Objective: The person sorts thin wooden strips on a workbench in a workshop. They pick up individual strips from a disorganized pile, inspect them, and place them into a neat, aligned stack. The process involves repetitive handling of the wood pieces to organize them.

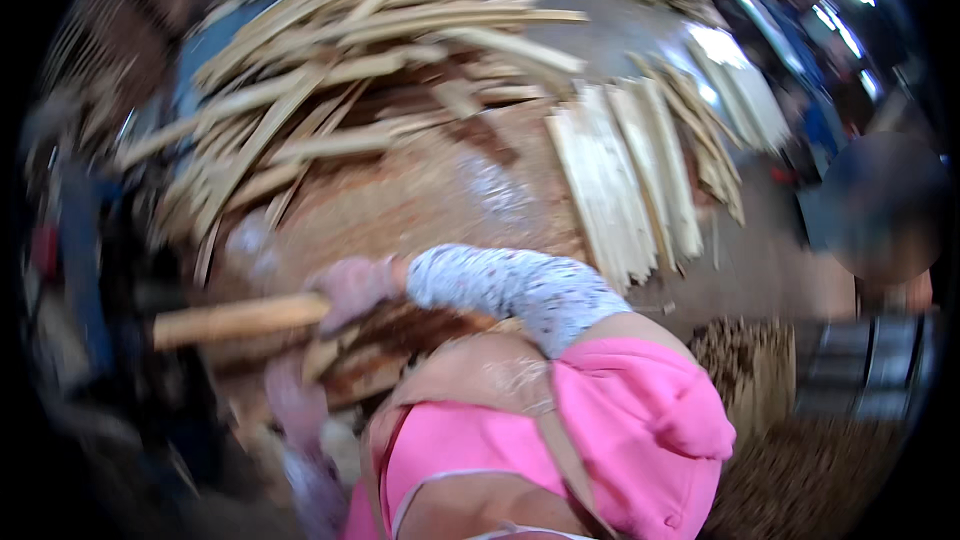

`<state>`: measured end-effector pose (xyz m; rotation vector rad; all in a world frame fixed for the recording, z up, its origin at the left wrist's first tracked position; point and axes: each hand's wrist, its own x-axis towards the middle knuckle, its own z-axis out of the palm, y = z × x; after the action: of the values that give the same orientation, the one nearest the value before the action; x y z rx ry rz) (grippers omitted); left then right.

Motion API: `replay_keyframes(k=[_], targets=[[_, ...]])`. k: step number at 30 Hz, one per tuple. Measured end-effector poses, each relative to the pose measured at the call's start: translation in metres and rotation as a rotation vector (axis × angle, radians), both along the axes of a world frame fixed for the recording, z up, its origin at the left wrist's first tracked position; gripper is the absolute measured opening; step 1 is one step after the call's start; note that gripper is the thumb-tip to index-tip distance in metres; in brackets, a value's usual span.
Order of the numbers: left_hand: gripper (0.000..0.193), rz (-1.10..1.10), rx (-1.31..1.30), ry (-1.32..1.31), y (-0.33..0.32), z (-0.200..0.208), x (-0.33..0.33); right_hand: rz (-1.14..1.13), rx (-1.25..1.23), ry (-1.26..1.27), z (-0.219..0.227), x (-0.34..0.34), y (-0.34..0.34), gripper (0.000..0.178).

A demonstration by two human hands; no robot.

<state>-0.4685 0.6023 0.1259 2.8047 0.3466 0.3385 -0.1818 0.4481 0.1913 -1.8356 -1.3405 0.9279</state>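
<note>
My right hand (355,290), in a pale pinkish glove, is closed around one end of a pale wooden board (235,321). The board juts out to the left, nearly level. Below it hangs my left hand (297,405), also gloved and smeared by motion, so its fingers do not show clearly. Close beside the left hand is a short wood piece (322,355), apart from the held board as far as the blur shows. A white patterned sleeve (510,285) covers my right forearm, which reaches across in front of my tan apron (465,380).
A heap of loose wooden strips (370,30) lies at the back of a brown work surface (400,190). To the right, several pale boards (620,180) lie side by side. Stacked wood pieces (745,360) stand at lower right. A blurred person (875,205) is at far right.
</note>
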Motion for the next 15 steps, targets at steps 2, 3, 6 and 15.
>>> replay_keyframes(k=[2, 3, 6, 15], targets=[[0.044, -0.089, 0.244, -0.078, 0.012, 0.031, 0.044, 0.111, -0.204, 0.276, 0.008, -0.004, -0.01, 0.072], [0.05, -0.143, 0.272, -0.082, 0.035, 0.021, 0.048, 0.098, -0.228, 0.329, -0.004, -0.007, -0.008, 0.066], [0.052, 0.236, 0.348, -0.366, 0.011, 0.032, 0.095, -0.121, -0.032, 0.572, -0.052, -0.014, -0.003, 0.071], [0.042, 0.736, -1.589, -0.686, -0.058, -0.045, 0.157, -0.156, -0.407, -0.111, -0.051, -0.028, 0.023, 0.067]])
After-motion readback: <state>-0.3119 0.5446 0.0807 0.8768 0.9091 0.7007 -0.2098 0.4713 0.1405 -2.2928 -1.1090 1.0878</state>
